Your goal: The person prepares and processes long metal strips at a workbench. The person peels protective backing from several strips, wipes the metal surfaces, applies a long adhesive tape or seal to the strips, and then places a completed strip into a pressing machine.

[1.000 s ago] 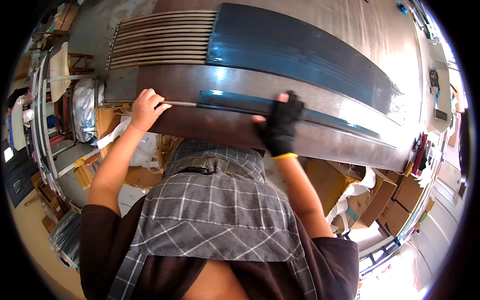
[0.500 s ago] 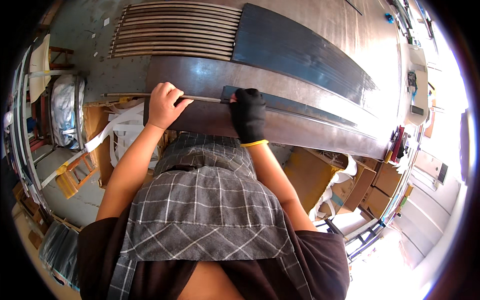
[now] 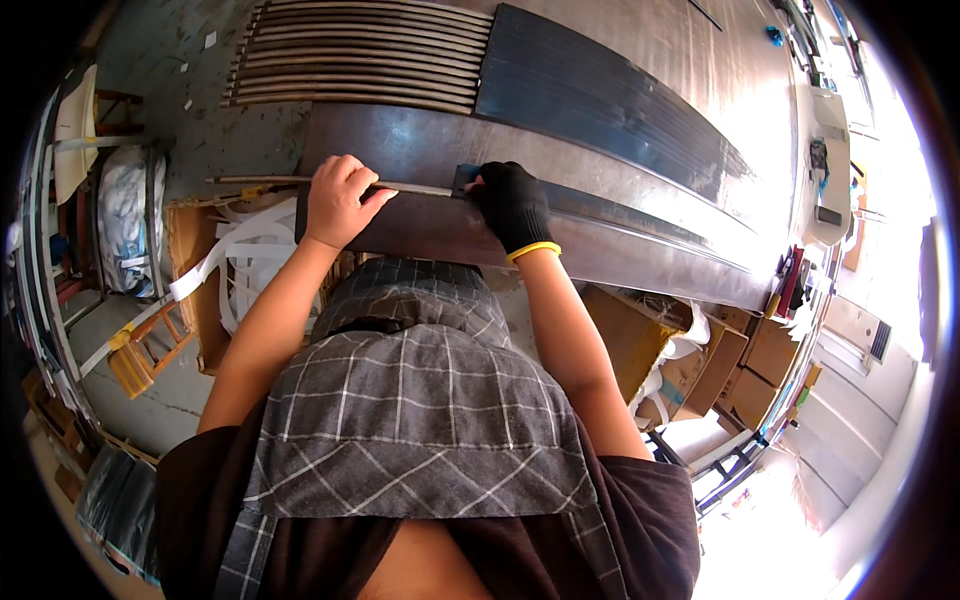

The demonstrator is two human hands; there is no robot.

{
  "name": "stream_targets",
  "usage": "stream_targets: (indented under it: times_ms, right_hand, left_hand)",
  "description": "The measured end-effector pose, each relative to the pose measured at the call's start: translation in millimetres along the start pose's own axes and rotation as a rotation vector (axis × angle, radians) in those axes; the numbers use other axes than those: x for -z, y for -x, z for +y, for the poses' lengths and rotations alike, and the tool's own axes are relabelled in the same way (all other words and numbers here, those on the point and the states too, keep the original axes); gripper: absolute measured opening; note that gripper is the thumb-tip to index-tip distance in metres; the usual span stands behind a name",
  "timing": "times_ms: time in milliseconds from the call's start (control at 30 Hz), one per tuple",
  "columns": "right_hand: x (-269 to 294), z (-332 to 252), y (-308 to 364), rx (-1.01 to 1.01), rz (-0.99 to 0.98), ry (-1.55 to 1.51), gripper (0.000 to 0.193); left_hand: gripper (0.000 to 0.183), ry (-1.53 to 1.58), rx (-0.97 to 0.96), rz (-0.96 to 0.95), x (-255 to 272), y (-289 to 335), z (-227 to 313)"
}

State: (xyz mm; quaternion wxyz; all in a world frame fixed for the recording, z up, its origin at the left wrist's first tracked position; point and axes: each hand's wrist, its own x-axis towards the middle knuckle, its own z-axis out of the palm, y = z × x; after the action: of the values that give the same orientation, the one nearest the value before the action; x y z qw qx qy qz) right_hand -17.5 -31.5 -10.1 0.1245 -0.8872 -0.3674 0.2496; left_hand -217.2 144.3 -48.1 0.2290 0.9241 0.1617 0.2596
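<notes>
- Presently pinching a slim metal rod [image 3: 425, 189] between thumb and curled fingers of the bare left hand [image 3: 340, 202], close to the left edge of the brown table [image 3: 385, 130].
- Lying roughly crosswise along the near side of the table, rod in front of the body, with left end jutting out past the edge.
- Holding the right hand [image 3: 513, 207], black-gloved with a yellow cuff [image 3: 533, 251], curled over the left end of a dark strip [image 3: 600, 207], right at the junction of strip and rod.
- Unable to tell a pinch on the strip from one on the rod there, with gloved fingertips mostly hidden.
- Showing a short stretch of rod between the two hands, well apart from each other.
- Farther back, laid side by side: a row of similar rods [image 3: 360, 55], meeting dark sheeting [image 3: 600, 90] at right.
- Below the table on the left, tangled near cardboard: white strips [image 3: 245, 270].
- Under the right side, beside more white scraps: an open cardboard box [image 3: 640, 320].
- Worn in front, over dark sleeves: a grey checked apron [image 3: 420, 400].
- Off to the far left, beside metal framing: a plastic-wrapped bundle [image 3: 125, 220].
</notes>
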Motion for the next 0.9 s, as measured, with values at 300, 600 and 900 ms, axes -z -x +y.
stream_targets:
  times_ms: [300, 600, 900]
  right_hand:
    - [1.1, 1.2, -1.4, -0.009, 0.006, -0.014, 0.028]
    - [1.0, 6.8, 0.7, -0.006, 0.040, -0.077, 0.019]
    - [-11.6, -6.6, 10.9, 0.114, 0.141, -0.089, 0.016]
  left_hand:
    - [0.031, 0.007, 0.002, -0.012, -0.5, 1.5, -0.9]
    - [0.032, 0.014, -0.011, -0.002, 1.2, -0.8, 1.3]
    - [0.032, 0.017, -0.014, -0.003, 4.7, 0.7, 1.9]
